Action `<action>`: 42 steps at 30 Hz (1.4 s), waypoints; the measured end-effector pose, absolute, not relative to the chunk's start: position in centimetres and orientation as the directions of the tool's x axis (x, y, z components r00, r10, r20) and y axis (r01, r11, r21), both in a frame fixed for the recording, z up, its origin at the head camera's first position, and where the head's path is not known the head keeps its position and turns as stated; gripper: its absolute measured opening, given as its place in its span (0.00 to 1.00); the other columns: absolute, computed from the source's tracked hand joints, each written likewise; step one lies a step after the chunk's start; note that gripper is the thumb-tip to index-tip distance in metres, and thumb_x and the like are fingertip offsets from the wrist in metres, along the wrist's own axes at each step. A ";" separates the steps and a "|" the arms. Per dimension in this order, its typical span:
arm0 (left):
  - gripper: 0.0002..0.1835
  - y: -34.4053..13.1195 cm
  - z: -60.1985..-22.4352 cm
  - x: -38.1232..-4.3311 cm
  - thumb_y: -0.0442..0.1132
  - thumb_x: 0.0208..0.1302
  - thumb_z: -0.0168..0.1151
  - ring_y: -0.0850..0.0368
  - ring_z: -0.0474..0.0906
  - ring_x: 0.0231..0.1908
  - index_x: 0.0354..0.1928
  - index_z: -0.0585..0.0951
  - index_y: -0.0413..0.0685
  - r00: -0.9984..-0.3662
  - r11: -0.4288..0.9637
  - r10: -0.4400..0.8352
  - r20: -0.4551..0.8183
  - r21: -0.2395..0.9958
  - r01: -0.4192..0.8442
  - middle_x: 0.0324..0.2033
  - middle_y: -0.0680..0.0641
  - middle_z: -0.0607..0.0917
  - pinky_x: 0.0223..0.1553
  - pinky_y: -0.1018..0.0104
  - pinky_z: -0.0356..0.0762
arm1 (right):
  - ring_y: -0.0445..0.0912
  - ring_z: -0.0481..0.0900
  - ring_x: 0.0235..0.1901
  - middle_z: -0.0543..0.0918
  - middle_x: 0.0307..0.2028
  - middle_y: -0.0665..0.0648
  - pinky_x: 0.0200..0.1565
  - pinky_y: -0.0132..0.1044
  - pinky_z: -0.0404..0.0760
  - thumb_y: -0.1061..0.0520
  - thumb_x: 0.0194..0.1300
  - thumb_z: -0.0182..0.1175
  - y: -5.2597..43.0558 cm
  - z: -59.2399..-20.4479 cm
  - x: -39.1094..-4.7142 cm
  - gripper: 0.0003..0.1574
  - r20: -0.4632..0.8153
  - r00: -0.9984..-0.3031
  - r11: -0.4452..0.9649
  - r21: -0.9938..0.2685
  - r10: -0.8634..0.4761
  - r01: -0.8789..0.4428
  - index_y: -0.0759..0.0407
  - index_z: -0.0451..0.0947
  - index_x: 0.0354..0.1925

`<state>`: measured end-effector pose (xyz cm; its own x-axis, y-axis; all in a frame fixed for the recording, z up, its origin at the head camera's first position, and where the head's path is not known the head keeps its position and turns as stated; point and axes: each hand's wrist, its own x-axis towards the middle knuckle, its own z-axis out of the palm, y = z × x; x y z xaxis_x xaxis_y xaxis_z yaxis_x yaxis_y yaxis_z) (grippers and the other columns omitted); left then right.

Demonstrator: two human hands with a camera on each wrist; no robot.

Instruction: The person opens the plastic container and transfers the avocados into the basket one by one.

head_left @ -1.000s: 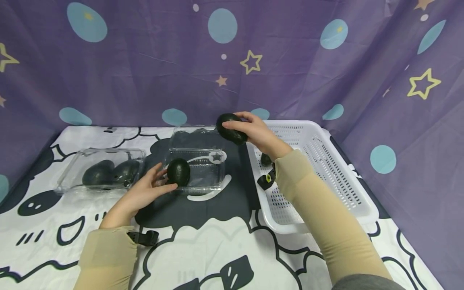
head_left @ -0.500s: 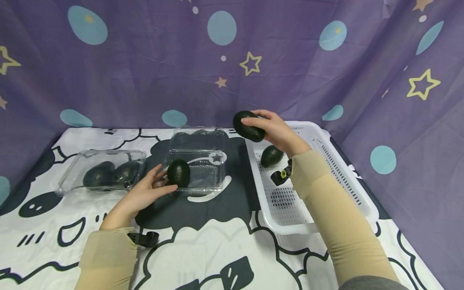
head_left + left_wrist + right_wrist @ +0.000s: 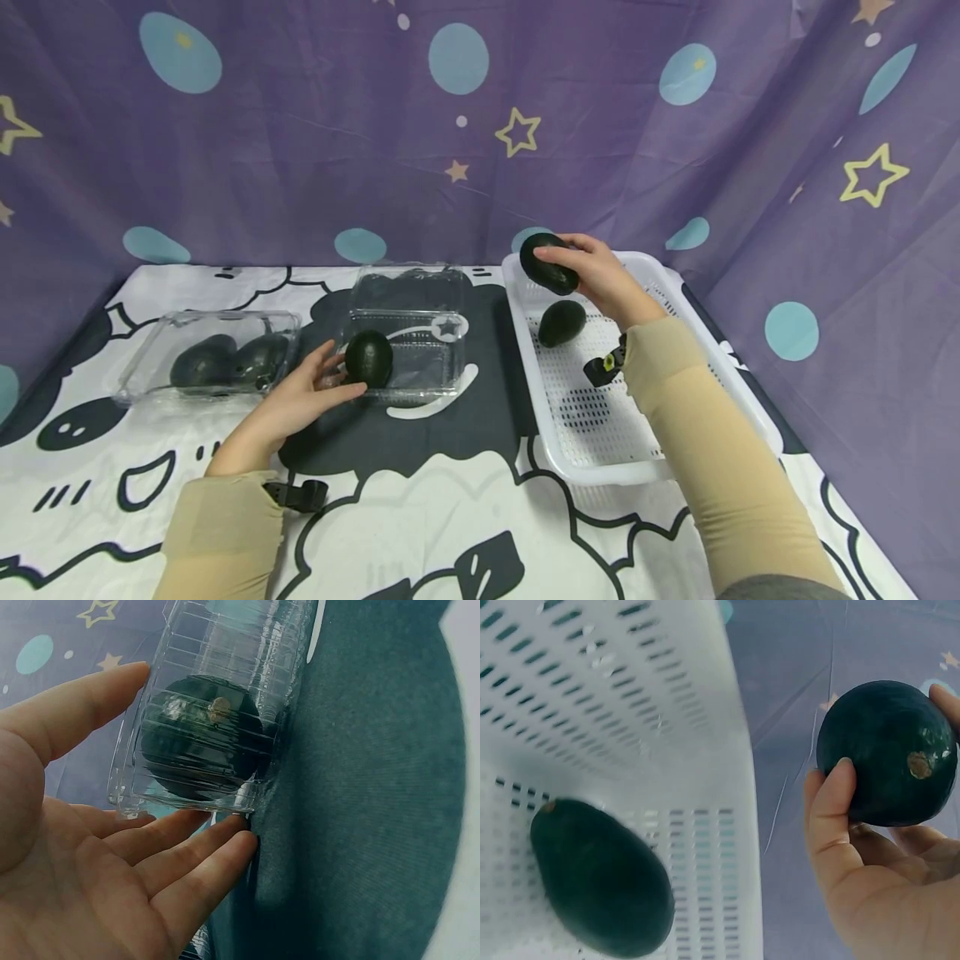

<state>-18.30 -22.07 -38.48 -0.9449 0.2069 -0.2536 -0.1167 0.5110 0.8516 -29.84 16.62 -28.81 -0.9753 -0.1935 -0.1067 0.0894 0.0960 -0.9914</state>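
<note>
My right hand grips a dark green avocado above the far left corner of the white basket. In the right wrist view, thumb and fingers hold that avocado beside the basket wall. A second avocado lies on the basket floor. My left hand rests at the left end of a clear plastic box, whose lid stands raised behind. Its fingers are loosely extended against the box end in the left wrist view. One avocado sits inside, at the left end.
Left of my left hand stands another clear box, lid down, with two avocados inside. A cartoon-print cloth covers the table. Purple curtains hang behind and at the right.
Holding the avocado, my right hand has moved rightward from beside the open box to above the basket. The avocado on the basket floor has come into full view. My left hand stays in place.
</note>
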 end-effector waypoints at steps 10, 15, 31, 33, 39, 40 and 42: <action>0.58 -22.0 -38.5 -18.3 0.53 0.68 0.63 0.29 0.51 0.73 0.77 0.29 0.43 -0.944 0.519 0.203 -0.260 0.846 -0.121 0.76 0.30 0.46 0.68 0.32 0.58 | 0.38 0.83 0.43 0.74 0.59 0.58 0.45 0.29 0.83 0.52 0.66 0.65 19.5 -30.5 -30.5 0.37 -0.126 -0.981 0.121 -0.987 -0.145 0.109 0.61 0.64 0.68; 0.58 -22.0 -38.4 -18.2 0.52 0.68 0.63 0.29 0.51 0.73 0.77 0.29 0.43 -0.945 0.512 0.205 -0.254 0.851 -0.118 0.76 0.30 0.46 0.68 0.32 0.57 | 0.37 0.81 0.46 0.71 0.65 0.60 0.46 0.28 0.81 0.48 0.66 0.65 20.7 -31.0 -30.6 0.44 -0.160 -0.981 0.169 -0.976 -0.113 0.140 0.57 0.59 0.73; 0.59 -22.1 -38.6 -18.3 0.54 0.68 0.63 0.29 0.51 0.73 0.77 0.28 0.44 -0.942 0.527 0.204 -0.266 0.841 -0.124 0.77 0.31 0.46 0.67 0.31 0.58 | 0.35 0.79 0.41 0.74 0.53 0.50 0.43 0.27 0.81 0.45 0.65 0.65 23.3 -32.9 -30.8 0.45 -0.200 -0.978 0.257 -0.949 -0.053 0.181 0.58 0.59 0.71; 0.59 -22.1 -38.6 -18.3 0.54 0.67 0.63 0.30 0.51 0.73 0.78 0.28 0.44 -0.942 0.524 0.204 -0.265 0.843 -0.123 0.77 0.31 0.46 0.67 0.31 0.58 | 0.36 0.79 0.43 0.72 0.58 0.53 0.44 0.28 0.81 0.44 0.65 0.65 23.4 -33.1 -30.9 0.49 -0.214 -0.976 0.297 -0.935 -0.041 0.192 0.58 0.55 0.74; 0.59 -22.0 -38.6 -18.3 0.54 0.67 0.63 0.30 0.51 0.74 0.78 0.28 0.44 -0.943 0.515 0.202 -0.265 0.847 -0.128 0.77 0.31 0.46 0.68 0.32 0.57 | 0.39 0.76 0.43 0.66 0.66 0.60 0.45 0.32 0.80 0.44 0.65 0.64 23.7 -33.6 -30.9 0.52 -0.249 -0.968 0.379 -0.895 0.009 0.234 0.58 0.50 0.77; 0.59 -22.1 -38.6 -18.3 0.54 0.67 0.63 0.30 0.50 0.74 0.78 0.28 0.44 -0.943 0.515 0.202 -0.265 0.848 -0.128 0.77 0.31 0.46 0.68 0.32 0.57 | 0.39 0.76 0.43 0.66 0.66 0.61 0.45 0.32 0.80 0.44 0.65 0.63 23.8 -33.8 -31.0 0.53 -0.253 -0.967 0.392 -0.888 0.016 0.239 0.58 0.49 0.77; 0.59 -22.1 -38.5 -18.2 0.54 0.67 0.63 0.30 0.51 0.74 0.78 0.28 0.44 -0.943 0.517 0.202 -0.263 0.846 -0.126 0.77 0.31 0.46 0.68 0.32 0.57 | 0.39 0.75 0.44 0.66 0.66 0.61 0.45 0.33 0.79 0.44 0.65 0.63 23.9 -34.1 -31.1 0.53 -0.259 -0.966 0.418 -0.875 0.022 0.244 0.59 0.49 0.77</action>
<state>-18.21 -22.09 -38.54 -0.9434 0.2017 -0.2633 -0.1256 0.5174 0.8465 -31.13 23.89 -34.12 -0.9657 0.0222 -0.2589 0.2442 0.4181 -0.8750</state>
